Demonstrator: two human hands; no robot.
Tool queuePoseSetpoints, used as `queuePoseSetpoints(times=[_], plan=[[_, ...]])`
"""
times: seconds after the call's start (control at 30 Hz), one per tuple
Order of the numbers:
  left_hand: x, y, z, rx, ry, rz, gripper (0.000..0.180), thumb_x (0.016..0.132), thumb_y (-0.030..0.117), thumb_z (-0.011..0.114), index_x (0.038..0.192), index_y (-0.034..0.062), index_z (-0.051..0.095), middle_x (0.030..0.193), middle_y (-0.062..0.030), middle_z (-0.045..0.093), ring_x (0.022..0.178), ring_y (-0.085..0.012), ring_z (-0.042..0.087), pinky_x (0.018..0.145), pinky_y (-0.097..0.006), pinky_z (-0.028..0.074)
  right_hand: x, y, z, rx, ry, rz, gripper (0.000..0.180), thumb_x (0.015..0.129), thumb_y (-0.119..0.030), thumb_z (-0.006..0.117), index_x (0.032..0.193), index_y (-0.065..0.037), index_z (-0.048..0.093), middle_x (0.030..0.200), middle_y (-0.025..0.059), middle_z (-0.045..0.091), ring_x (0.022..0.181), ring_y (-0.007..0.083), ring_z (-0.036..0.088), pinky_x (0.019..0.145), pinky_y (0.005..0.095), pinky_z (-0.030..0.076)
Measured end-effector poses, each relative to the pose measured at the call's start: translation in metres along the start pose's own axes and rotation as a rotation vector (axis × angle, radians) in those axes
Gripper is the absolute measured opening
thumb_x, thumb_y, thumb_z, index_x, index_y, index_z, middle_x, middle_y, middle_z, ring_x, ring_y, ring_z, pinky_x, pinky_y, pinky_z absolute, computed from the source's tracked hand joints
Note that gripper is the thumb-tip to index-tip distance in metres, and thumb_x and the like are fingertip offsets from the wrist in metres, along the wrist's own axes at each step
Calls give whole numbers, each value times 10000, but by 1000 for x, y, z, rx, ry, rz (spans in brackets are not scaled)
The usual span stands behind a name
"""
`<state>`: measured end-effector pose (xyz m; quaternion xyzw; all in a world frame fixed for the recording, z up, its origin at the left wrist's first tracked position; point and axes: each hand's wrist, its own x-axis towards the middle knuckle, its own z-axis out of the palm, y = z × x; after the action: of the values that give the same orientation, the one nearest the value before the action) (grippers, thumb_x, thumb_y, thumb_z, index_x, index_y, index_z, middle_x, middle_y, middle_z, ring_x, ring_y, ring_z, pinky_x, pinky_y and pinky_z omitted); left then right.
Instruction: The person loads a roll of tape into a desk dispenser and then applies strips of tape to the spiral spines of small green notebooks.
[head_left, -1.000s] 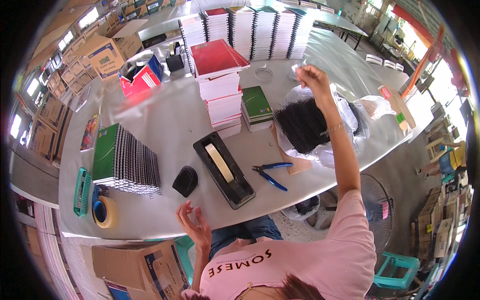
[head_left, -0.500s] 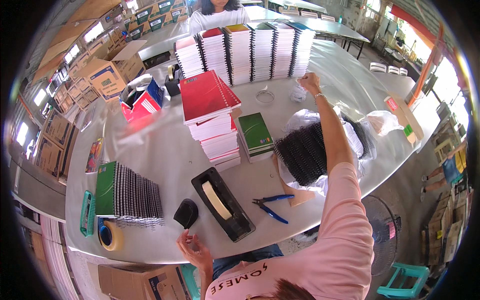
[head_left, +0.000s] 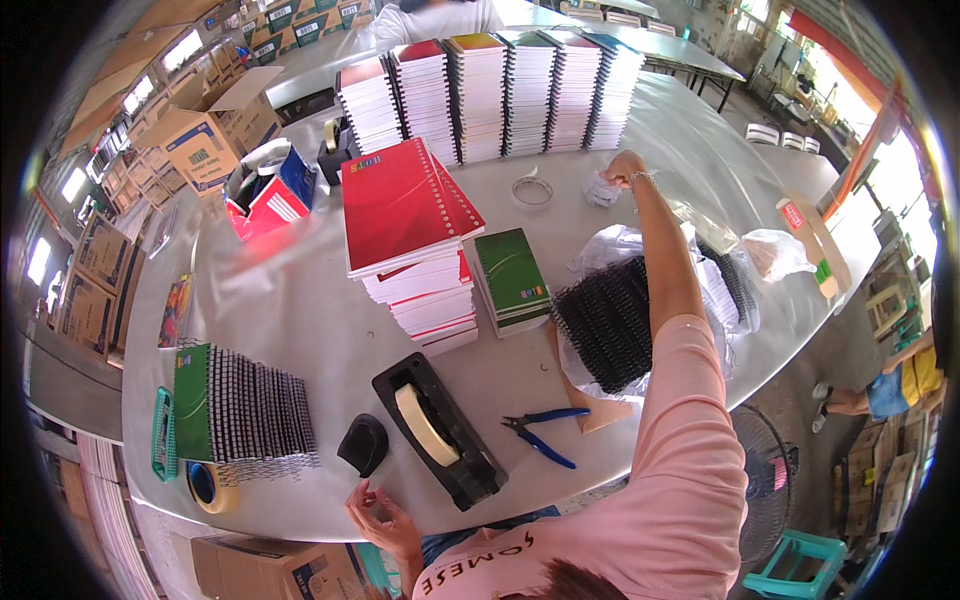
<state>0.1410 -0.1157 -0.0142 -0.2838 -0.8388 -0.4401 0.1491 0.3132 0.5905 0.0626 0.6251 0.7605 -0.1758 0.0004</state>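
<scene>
One hand, the right [head_left: 622, 168], reached far across the table [head_left: 300, 300] with fingers closed on a crumpled clear plastic bag [head_left: 603, 188] beside a tape ring [head_left: 532, 190]; judged light, limp and slippery, best pinched at a bunched fold; left hand [head_left: 380, 512] near, fingers loosely curled.

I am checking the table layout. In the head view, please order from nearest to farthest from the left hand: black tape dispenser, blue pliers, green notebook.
From the left hand:
1. Black tape dispenser, just right.
2. Blue pliers, farther right.
3. Green notebook, mid-table.
</scene>
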Motion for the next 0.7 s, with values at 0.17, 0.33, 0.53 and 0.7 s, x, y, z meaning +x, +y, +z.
queuePoseSetpoints(times=[0.17,0.33,0.53,0.7], plan=[[1,-4,3,-3,-17,-3,253,881,-27,595,1129,25,594,977,-107,585,788,-221,523,702,-343,444,-1,1,-6,-214,37,41,379,771,-417,768,596,-94,678,625,35,646,614,194,645,616,371,524],[2,-2,4,12,-8,14,247,878,-28,595,1120,23,597,974,-107,584,788,-220,519,700,-341,439,-15,-9,-7,-162,84,154,358,740,-497,761,787,-141,762,886,56,724,925,256,674,913,499,505],[2,5,5,-5,-22,-54,217,888,-6,595,1102,25,603,973,-108,588,793,-226,526,706,-345,445,-6,20,-7,-198,90,35,676,717,-544,791,1166,-49,689,1256,131,646,1174,253,614,932,425,518],[2,6,2,21,0,-11,195,875,-10,602,1067,24,616,956,-111,608,780,-235,554,668,-339,463,11,27,11,210,-51,96,746,712,-545,789,1141,52,661,1184,160,672,1070,314,658,880,455,540]])
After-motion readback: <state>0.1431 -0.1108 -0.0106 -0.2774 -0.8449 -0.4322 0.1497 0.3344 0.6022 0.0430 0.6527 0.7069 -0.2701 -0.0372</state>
